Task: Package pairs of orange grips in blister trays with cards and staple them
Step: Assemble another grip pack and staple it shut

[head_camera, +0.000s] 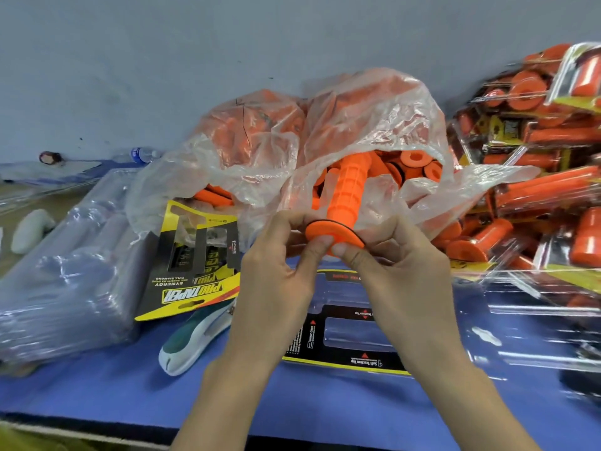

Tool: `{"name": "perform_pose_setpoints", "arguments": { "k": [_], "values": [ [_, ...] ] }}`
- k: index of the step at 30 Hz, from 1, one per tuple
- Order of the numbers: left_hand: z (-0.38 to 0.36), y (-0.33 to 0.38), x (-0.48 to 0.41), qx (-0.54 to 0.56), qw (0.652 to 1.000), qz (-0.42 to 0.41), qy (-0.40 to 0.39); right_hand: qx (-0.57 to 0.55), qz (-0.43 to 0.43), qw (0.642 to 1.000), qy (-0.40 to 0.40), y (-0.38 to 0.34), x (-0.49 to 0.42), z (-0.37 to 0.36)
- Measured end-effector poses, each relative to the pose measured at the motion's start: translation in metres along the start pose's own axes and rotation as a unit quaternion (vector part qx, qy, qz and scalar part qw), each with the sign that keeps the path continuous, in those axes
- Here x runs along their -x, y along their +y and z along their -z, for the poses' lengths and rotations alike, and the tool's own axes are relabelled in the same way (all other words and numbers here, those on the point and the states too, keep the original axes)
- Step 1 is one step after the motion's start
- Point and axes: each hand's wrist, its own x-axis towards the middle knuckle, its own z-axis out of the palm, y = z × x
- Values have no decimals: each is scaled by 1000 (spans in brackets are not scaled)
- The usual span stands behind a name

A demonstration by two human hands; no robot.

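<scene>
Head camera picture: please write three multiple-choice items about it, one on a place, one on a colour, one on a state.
1. Where does the stapler lie?
A on the blue table, beside the printed cards
B on a shelf
C in a drawer

2. What colour is the held grip?
A black
B yellow
C orange

3. How is this grip held?
A it lies free
B left hand and right hand both pinch its flanged end
C one hand alone grips its middle

Answers: 1 A, the stapler rests on the blue surface just below the cards; 2 C, its ribbed body is orange; 3 B, fingers of both hands close on the flange.
</scene>
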Motion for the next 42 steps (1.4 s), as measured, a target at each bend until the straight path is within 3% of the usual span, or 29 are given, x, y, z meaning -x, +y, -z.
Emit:
{"name": "perform_pose_setpoints", "arguments": {
  "k": [4, 7, 9, 12, 14, 21, 24, 27, 34, 36, 38, 42],
  "values": [
    [15, -2, -3, 44, 998, 21, -29, 72, 122, 988, -66, -4, 8, 9],
    [32, -7, -5, 94, 988, 61, -108, 136, 193, 972, 10, 5, 2, 34],
    [35, -10, -3, 103, 982, 82, -138, 140, 156, 977, 25, 14, -5, 52],
    [30, -13, -1, 109, 975, 98, -165, 69, 13, 990, -121, 22, -9, 67],
    [28, -15, -2, 123, 973, 109, -162, 37, -28, 987, -152, 28, -8, 71],
    [1, -16, 2, 156, 959, 224, -76, 52, -18, 994, -91, 35, -7, 75],
    [-5, -12, 6, 79, 977, 179, -86, 65, -14, 996, -66, 34, -6, 77],
    [-12, -14, 8, -55, 990, 128, -37, 74, -10, 996, -56, 36, -5, 77],
    [-13, -22, 10, -128, 984, 127, 2, 151, -3, 983, -108, 47, -9, 80],
    [-12, -26, 11, -141, 979, 145, -14, 257, 31, 962, -90, 56, -12, 85],
    [-11, -31, 13, -166, 971, 166, -40, 392, 58, 914, -86, 63, -12, 86],
    [-11, -38, 18, -206, 956, 199, -66, 476, 41, 868, -133, 71, -8, 85]
  ]
}}
